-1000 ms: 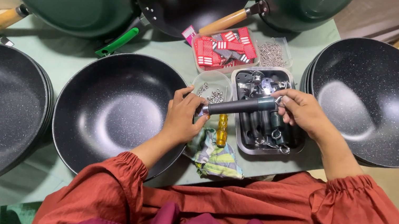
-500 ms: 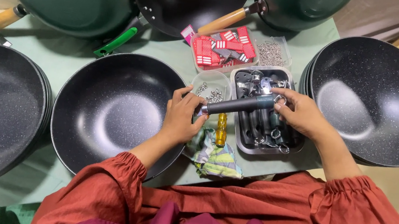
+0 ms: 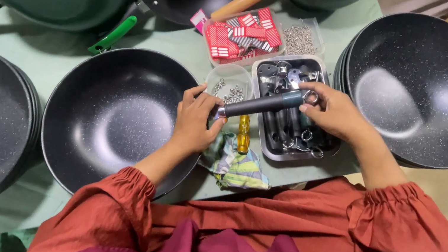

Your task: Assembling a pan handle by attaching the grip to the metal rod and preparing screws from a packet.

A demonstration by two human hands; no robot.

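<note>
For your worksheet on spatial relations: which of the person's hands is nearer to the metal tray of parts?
Right. The right hand hovers over the metal tray, gripping the dark handle; the left hand is beside it, over the pan rim.

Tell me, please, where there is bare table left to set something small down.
Bare green table shows between the green pan handle and the middle black wok. A narrower strip runs past the clear tub of screws toward the right wok. Around both hands, the metal tray and rag crowd everything.

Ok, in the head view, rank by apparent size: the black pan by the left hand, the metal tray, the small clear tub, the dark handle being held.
1. black pan
2. metal tray
3. dark handle and small clear tub: unsure; the handle is longer, the tub wider.
</note>
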